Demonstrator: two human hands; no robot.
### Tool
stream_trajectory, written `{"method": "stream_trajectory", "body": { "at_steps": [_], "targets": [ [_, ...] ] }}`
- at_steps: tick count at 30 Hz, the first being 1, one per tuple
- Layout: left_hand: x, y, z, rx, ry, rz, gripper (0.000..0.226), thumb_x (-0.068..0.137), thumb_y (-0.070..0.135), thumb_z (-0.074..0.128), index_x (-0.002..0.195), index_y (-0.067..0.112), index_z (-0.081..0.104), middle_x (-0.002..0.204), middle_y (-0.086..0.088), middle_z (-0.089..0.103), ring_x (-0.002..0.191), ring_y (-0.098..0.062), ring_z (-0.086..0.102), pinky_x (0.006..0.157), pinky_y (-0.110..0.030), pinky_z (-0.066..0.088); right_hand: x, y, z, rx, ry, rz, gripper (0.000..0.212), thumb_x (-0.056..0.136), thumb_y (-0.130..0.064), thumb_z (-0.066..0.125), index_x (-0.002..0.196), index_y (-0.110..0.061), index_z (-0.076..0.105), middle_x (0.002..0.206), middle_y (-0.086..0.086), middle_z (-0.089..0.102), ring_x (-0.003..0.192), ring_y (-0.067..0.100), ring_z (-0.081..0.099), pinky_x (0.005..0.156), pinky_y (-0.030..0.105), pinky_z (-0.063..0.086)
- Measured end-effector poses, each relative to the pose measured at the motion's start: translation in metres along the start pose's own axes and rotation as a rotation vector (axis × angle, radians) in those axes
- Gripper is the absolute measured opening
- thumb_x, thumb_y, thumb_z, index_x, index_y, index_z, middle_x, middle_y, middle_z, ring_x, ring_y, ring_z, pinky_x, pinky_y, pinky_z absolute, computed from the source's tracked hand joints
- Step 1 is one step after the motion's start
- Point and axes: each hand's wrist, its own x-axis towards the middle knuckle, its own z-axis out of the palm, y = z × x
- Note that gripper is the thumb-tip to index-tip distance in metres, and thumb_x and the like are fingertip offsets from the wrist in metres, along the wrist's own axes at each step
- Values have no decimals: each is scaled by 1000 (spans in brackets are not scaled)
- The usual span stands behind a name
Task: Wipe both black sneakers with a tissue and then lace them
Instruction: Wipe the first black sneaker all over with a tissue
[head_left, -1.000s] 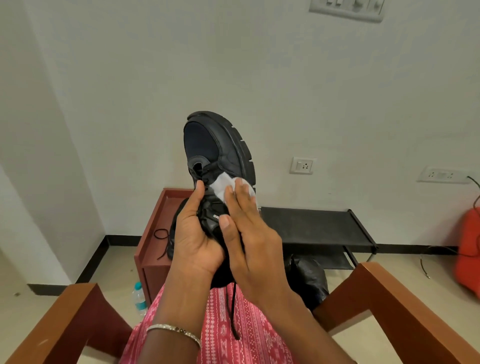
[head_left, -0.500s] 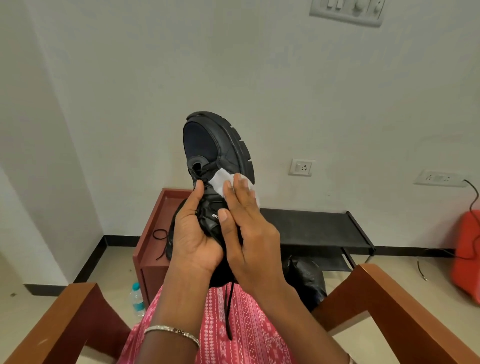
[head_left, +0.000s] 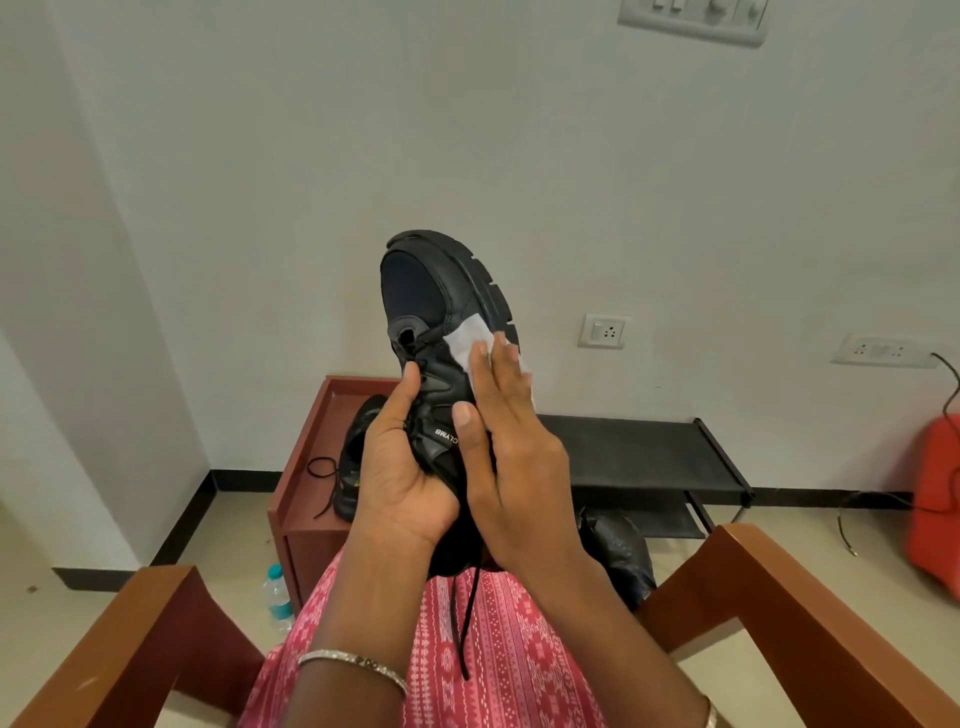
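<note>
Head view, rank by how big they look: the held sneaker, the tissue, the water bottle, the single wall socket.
1. held sneaker, largest, though nearest the camera.
2. tissue, partly covered.
3. water bottle and wall socket look alike; not ranked.

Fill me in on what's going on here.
A seated person holds a black sneaker up with its toe pointing upward. The left hand grips its rear part, while the right hand presses a white tissue flat against its side, near the sole. A loose lace dangles from it. The other sneaker lies on the red-brown table behind.
</note>
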Motion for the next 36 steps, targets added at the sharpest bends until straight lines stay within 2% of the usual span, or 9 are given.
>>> {"method": "stream_trajectory", "body": {
  "at_steps": [4,8,13,16,19,26,29,33,36],
  "targets": [
    [3,7,-6,17,25,30,49,101,37,52,82,2,81,97,-18,76,82,-30,76,64,-42,63,-32,-1,3,16,-42,1,53,107,-34,38,157,-19,27,166,-5,17,152,8,14,117,40,35],
    [6,11,-10,23,42,36,47,100,39,53,86,4,81,104,-17,76,88,-32,76,77,-51,61,-68,-2,8,17,-8,35,52,106,-33,43,155,-18,31,163,-4,25,152,8,16,117,41,34],
    [3,3,-4,17,49,0,44,100,35,54,93,0,79,103,-19,75,85,-31,76,65,-42,63,-23,-4,5,61,-5,69,55,106,-39,35,157,-19,26,166,-5,16,152,7,12,118,43,34],
    [2,0,-3,2,35,-4,41,100,33,54,100,1,79,110,-17,74,94,-30,75,71,-40,63,4,-5,2,34,7,56,56,106,-39,32,158,-19,24,166,-6,11,153,6,5,120,43,31],
    [0,2,-3,-8,18,14,44,101,33,52,91,1,80,104,-18,76,87,-30,76,67,-40,63,-1,-5,3,32,-18,21,55,107,-38,33,158,-19,23,167,-6,10,153,8,6,119,43,33],
    [5,9,-8,33,34,25,49,100,39,52,84,3,81,101,-18,76,87,-32,76,80,-52,59,-65,0,6,40,-3,56,51,106,-35,39,155,-19,32,163,-7,25,151,6,17,118,41,33],
    [3,5,-6,28,47,-13,43,99,36,56,89,2,81,107,-19,75,89,-31,76,73,-45,63,-36,0,4,60,-3,75,53,106,-41,35,156,-22,29,164,-8,19,152,5,14,117,43,36],
    [2,0,-5,20,44,-33,39,99,33,56,99,3,80,116,-17,73,99,-29,74,80,-41,62,7,0,0,25,27,66,55,106,-42,31,157,-22,27,165,-9,13,152,3,8,118,45,34],
    [2,3,-5,-4,20,-20,40,99,35,56,100,3,79,115,-17,73,98,-30,74,78,-42,63,3,0,1,39,11,30,53,107,-37,35,157,-20,27,166,-8,12,152,5,8,119,40,32]
  ]
}}
